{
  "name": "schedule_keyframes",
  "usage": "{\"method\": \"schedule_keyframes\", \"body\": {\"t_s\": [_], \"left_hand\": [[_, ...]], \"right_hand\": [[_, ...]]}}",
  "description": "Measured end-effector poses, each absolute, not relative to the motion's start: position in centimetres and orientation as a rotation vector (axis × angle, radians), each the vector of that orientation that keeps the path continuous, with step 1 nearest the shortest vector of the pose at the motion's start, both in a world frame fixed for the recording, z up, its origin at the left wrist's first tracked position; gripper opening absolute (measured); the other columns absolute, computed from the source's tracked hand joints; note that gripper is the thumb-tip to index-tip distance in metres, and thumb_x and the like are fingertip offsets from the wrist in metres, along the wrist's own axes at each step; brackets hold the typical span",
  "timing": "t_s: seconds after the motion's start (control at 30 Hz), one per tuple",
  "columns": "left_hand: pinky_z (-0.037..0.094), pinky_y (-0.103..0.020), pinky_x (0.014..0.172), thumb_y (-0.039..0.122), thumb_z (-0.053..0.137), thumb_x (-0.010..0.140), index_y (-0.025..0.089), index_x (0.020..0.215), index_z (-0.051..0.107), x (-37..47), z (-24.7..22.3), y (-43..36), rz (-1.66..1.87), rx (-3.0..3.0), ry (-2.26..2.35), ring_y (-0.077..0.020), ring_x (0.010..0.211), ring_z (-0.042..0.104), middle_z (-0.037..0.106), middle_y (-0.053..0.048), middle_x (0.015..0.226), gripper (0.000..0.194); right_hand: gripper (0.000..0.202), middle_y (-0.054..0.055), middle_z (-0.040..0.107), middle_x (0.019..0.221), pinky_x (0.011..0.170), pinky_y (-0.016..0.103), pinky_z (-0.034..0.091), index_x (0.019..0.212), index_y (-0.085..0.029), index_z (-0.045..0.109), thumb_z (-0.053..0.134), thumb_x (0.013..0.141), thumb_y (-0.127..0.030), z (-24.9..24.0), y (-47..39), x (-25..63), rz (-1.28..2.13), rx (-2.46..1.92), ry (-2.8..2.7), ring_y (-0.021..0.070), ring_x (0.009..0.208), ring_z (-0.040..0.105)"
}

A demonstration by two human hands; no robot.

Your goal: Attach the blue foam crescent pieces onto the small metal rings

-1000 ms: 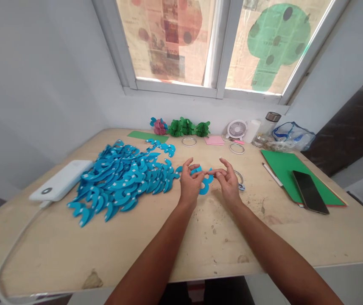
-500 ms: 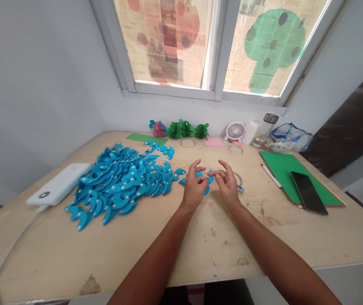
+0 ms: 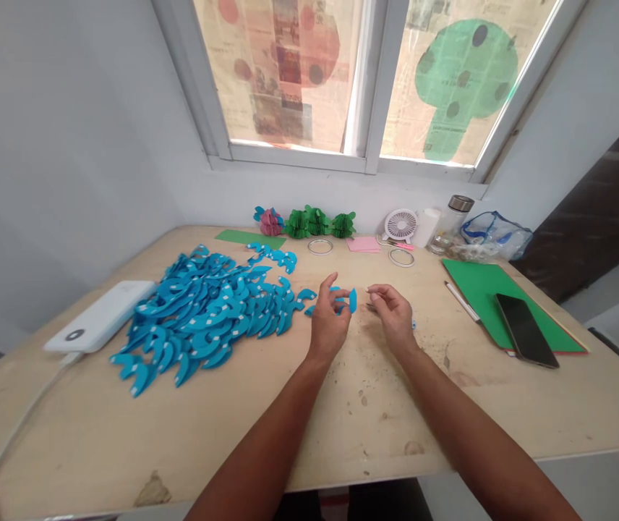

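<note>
A blue curved paper piece (image 3: 353,300) stands between the thumb and fingers of my left hand (image 3: 330,322), whose index finger points up. Other blue paper lies just behind those fingers, partly hidden. To the right, my right hand (image 3: 393,315) is apart from the piece, its fingers closed in a pinch; what they hold, if anything, is too small to make out. Left of both hands spreads a large pile of blue curved paper pieces (image 3: 206,311), many bearing small white squares. A small bit of blue shows beside my right hand, mostly covered by it.
A white power bank (image 3: 100,315) with a cable lies at left. Along the back are green paper shapes (image 3: 314,222), tape rolls (image 3: 401,257), a small fan (image 3: 400,226) and a bottle (image 3: 453,223). At right, a phone (image 3: 526,329) rests on green sheets (image 3: 472,282) beside a pen (image 3: 462,301).
My hands have drawn apart, the right one moving slightly right and down. The blue piece now shows upright in my left hand. The ring by my right hand is now mostly covered.
</note>
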State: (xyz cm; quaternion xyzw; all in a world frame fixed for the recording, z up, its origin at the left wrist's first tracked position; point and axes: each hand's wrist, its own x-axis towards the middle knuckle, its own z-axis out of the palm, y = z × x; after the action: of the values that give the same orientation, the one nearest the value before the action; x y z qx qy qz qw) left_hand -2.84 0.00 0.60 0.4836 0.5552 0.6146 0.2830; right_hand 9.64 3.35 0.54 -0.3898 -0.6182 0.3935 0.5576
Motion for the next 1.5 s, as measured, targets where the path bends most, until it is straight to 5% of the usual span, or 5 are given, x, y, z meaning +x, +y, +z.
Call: {"method": "schedule_keyframes", "body": {"t_s": [0.43,1.5], "left_hand": [[0.048,-0.026,0.073,0.001,0.048,0.07,0.02,0.127,0.041,-2.46,1.22,-0.53,1.578,1.465,1.588,-0.0139,0.08,0.063,0.068,-0.006,0.096,0.06],[0.048,-0.031,0.081,0.004,0.047,0.073,0.022,0.125,0.044,-2.07,1.04,-0.78,1.55,1.604,1.608,-0.0175,0.091,0.065,0.07,-0.005,0.097,0.055]], "right_hand": [[0.01,0.007,0.062,0.105,0.092,0.039,0.037,0.072,-0.022,0.065,0.058,0.075,-0.03,-0.21,3.84,9.56,0.771,-0.972,-1.679,0.0223,0.102,0.054],[0.009,0.005,0.065,0.093,0.088,0.038,0.038,0.069,-0.024,0.063,0.058,0.076,-0.027,-0.17,3.77,9.58,0.591,-1.023,-1.728,0.0221,0.095,0.053]]}}
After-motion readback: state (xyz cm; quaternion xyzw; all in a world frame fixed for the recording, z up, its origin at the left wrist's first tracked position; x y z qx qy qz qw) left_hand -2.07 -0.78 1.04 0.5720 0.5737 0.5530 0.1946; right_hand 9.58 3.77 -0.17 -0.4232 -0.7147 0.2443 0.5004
